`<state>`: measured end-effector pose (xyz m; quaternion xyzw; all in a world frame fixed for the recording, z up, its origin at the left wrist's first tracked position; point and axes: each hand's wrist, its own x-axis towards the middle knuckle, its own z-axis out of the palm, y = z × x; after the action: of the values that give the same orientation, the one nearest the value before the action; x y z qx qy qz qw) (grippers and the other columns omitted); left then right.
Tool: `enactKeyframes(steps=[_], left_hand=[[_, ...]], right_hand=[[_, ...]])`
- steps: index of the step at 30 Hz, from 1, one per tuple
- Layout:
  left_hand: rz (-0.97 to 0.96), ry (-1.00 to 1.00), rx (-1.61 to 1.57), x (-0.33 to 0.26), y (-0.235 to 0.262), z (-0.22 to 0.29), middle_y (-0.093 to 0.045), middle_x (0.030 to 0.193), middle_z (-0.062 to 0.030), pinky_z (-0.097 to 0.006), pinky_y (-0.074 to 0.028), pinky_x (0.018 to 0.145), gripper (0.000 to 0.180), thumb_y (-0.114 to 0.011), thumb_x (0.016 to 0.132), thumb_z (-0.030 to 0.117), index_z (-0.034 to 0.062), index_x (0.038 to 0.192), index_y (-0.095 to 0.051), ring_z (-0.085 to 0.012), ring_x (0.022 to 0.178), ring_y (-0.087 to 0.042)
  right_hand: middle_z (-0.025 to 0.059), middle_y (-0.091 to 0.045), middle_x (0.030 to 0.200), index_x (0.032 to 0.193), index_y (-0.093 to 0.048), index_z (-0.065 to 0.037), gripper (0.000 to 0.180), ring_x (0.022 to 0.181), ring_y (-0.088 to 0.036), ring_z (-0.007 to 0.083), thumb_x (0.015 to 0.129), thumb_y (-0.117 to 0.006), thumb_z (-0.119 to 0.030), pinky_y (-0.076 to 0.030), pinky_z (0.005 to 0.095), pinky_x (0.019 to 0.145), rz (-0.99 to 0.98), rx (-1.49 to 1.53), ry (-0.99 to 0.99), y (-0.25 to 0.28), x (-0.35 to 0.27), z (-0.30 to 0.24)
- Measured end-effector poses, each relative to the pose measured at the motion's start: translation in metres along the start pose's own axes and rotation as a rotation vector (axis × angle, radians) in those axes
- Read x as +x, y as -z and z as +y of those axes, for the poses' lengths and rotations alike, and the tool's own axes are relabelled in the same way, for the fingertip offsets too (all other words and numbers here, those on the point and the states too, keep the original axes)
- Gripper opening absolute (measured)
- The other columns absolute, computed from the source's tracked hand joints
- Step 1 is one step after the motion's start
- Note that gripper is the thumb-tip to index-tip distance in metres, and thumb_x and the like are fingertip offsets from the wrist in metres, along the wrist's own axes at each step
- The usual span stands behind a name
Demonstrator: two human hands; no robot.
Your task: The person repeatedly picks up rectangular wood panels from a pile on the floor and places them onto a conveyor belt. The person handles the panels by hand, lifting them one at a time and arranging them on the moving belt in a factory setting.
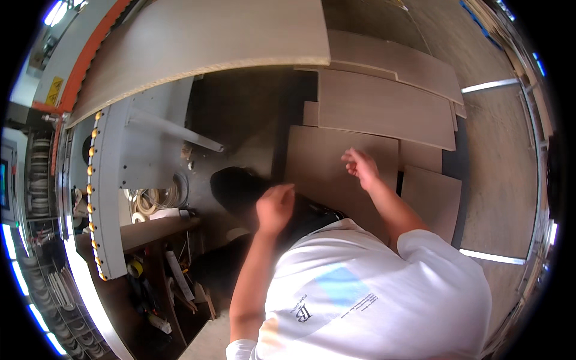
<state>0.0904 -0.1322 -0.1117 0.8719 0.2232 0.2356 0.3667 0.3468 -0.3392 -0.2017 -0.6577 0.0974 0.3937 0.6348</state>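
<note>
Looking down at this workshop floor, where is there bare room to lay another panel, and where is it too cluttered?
Bare floor runs along the far right, between the stacked wood panels and the metal strip. A dark gap lies between the panels and the grey machine. Lower left is crowded: coiled edge banding and a shelf of tools. The left hand and right hand hold nothing.

A large board (198,42) lies on the machine table (111,180); right of it, panels (384,108) lie overlapping on the floor (498,162), coiled strips (157,201) below the table's edge.
</note>
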Motion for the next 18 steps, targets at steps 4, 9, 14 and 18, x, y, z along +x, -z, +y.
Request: enactKeyframes(steps=[4, 9, 14, 18], left_hand=[[-0.029, 0.006, -0.002, 0.004, -0.004, -0.002, -0.077, 0.095, -0.0128, -0.042, -0.060, 0.072, 0.014, -0.076, 0.090, 0.008, 0.0101, 0.103, -0.077, -0.0339, 0.087, -0.075], [-0.041, 0.006, 0.004, 0.006, -0.006, -0.003, -0.077, 0.095, -0.0132, -0.042, -0.060, 0.072, 0.013, -0.076, 0.089, 0.007, 0.0100, 0.102, -0.076, -0.0338, 0.087, -0.075], [-0.041, 0.033, 0.000, 0.005, -0.008, -0.003, -0.077, 0.096, -0.0133, -0.042, -0.060, 0.073, 0.014, -0.076, 0.089, 0.007, 0.0099, 0.103, -0.076, -0.0333, 0.087, -0.075], [-0.046, 0.022, 0.006, 0.004, -0.009, -0.004, -0.077, 0.096, -0.0132, -0.041, -0.061, 0.074, 0.014, -0.076, 0.089, 0.008, 0.0095, 0.103, -0.077, -0.0327, 0.087, -0.075]], right_hand=[[0.0005, -0.073, 0.124, 0.129, -0.066, -0.016, 0.034, 0.084, -0.066, 0.0108, 0.104, -0.066, -0.039, -0.055, 0.0291, 0.070, 0.327, 0.245, 0.022, 0.077, 0.049, -0.005], [-0.0025, -0.070, 0.122, 0.124, -0.064, -0.019, 0.025, 0.087, -0.067, 0.0130, 0.106, -0.063, -0.037, -0.055, 0.0297, 0.072, 0.664, 0.327, 0.015, 0.155, 0.094, -0.028], [-0.0044, -0.069, 0.098, 0.114, -0.066, -0.020, 0.022, 0.081, -0.068, 0.0119, 0.107, -0.062, -0.041, -0.052, 0.0281, 0.074, 0.645, 0.466, -0.081, 0.196, 0.120, -0.038], [-0.0054, -0.069, 0.091, 0.108, -0.067, -0.021, 0.030, 0.075, -0.066, 0.0100, 0.099, -0.074, -0.048, -0.051, 0.0284, 0.073, 0.695, 0.347, -0.129, 0.219, 0.144, -0.029]])
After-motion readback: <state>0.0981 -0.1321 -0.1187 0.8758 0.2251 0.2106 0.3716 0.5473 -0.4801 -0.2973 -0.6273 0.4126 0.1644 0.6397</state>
